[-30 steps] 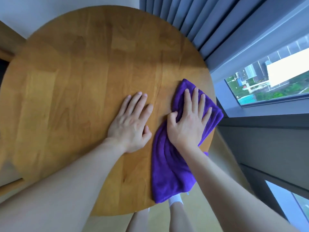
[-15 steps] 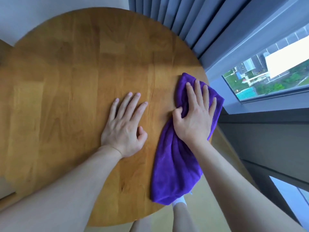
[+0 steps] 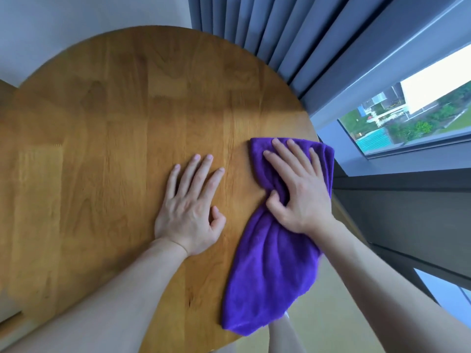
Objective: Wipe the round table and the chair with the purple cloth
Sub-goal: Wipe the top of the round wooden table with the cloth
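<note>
The round wooden table (image 3: 127,138) fills most of the head view. The purple cloth (image 3: 270,271) lies along its right side, its near end hanging over the table's front edge. My right hand (image 3: 298,189) presses flat on the far end of the cloth with fingers straight and spread, and the fabric bunches beside the thumb. My left hand (image 3: 191,207) rests flat on the bare wood just left of the cloth, without touching it. I cannot make out the chair for certain.
Grey curtains (image 3: 254,29) hang just behind the table's far right edge. A window (image 3: 407,113) and its dark frame run along the right. Wooden parts (image 3: 10,319) show at the lower left edge. My legs (image 3: 283,337) stand below the table's near edge.
My right hand has slid the cloth slightly away from my left hand, and its fingers now point more to the left. My left hand stays flat in place.
</note>
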